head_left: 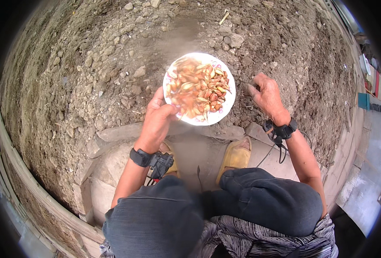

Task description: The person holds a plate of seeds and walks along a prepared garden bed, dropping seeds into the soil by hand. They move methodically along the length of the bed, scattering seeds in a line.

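Note:
My left hand [158, 118] grips the near left rim of a round white plate [228, 101], its thumb on top. Heaped on the plate are small reddish-brown shallot bulbs [214, 96] with dry, pointed tips. The left part of the heap looks blurred. To the right of the plate, apart from it, my right hand [267, 95] is low over the loose soil [113, 64]. Its fingers are curled down with the thumb drawn in. What they hold, if anything, is hidden.
Flat edging stones [121, 132] border the soil on my side. My feet, in yellow slippers [235, 157], stand on paving behind them. Stones and clods dot the soil, with a pale straw piece [224, 17] far off. Black devices with cables are strapped to both wrists.

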Available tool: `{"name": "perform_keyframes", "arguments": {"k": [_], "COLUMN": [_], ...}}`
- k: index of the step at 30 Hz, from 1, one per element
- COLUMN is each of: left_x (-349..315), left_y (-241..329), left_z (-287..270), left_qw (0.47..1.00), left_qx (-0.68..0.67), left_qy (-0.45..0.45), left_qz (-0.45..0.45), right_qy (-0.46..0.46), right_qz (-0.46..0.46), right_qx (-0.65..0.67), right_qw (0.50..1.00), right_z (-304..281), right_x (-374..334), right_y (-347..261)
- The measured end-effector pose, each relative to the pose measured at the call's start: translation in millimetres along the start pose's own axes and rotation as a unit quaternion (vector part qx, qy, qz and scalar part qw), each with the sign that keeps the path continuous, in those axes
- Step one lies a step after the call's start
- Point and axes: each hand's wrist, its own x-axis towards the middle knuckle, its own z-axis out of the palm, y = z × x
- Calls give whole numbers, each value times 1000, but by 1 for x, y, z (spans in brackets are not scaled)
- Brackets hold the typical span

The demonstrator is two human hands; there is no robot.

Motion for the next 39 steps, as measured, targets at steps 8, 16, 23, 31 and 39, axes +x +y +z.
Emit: {"name": "perform_keyframes", "arguments": {"k": [8,16,23,31,39], "left_x": [1,0,4,5,6], "left_y": [-9,-16,-18,-16,0], "left_z": [29,33,31,19,10], "left_qw": [998,996,996,998,998], "left_qx": [45,61,53,8,3], "left_qy": [-29,-25,-25,-1,50], "left_qz": [-33,-58,-69,-62,-27], "right_qy": [49,23,-141,-83,107], "right_qz": [-256,-246,10,173,110], "right_qx": [127,172,589,659,4], "right_qw": [957,954,795,728,988], "right_z": [1,20,5,-14,-8], "right_x": [19,21,16,11,78], "right_y": [-75,-76,-53,5,147]}}
